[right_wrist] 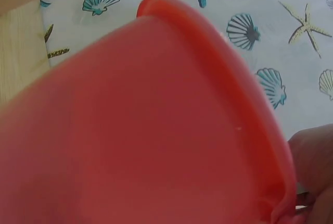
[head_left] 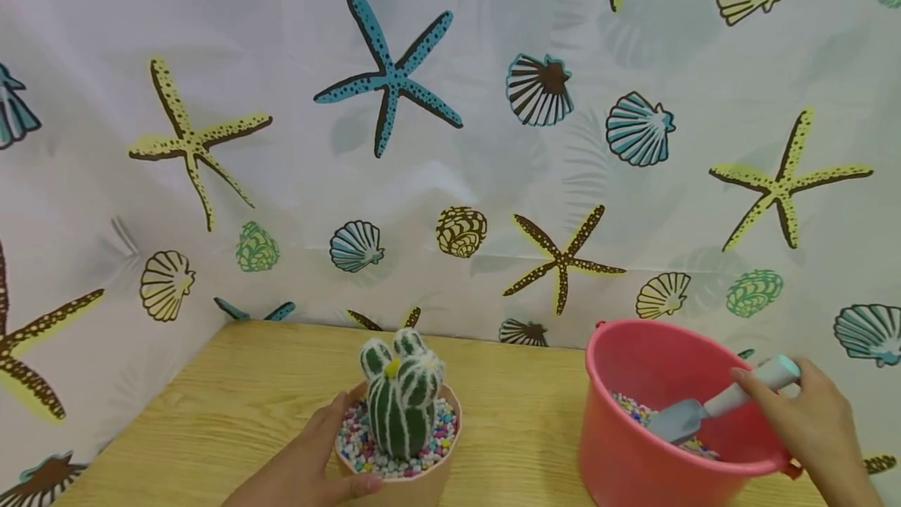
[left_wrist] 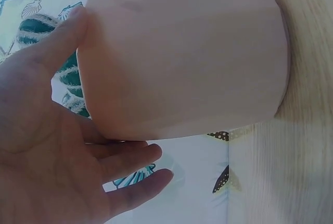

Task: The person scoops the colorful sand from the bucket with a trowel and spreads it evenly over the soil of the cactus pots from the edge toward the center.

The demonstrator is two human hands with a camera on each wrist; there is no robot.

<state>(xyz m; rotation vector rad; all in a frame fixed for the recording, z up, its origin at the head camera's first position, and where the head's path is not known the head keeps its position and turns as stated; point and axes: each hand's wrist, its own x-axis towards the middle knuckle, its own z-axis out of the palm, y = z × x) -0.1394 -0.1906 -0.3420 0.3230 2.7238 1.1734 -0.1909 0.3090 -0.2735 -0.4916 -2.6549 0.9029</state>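
Note:
A green toy cactus with white fuzzy stripes [head_left: 403, 409] stands upright in a pale peach flower pot [left_wrist: 187, 57], among colourful pebbles [head_left: 359, 444]. My left hand [head_left: 306, 456] holds the pot's left side near the rim, thumb at the front and fingers toward the back. Over at the right, my right hand [head_left: 809, 413] grips a small hand trowel [head_left: 728, 399] by its pale handle. Its grey-blue blade dips inside a pink bucket [head_left: 633, 452], down by more pebbles [head_left: 626, 407]. In the right wrist view the bucket's wall hides the trowel.
The pot and bucket stand apart on a light wood-grain table [head_left: 521, 413]. Behind it hangs a white cloth [head_left: 479, 170] printed with starfish and shells, close to the bucket's far side.

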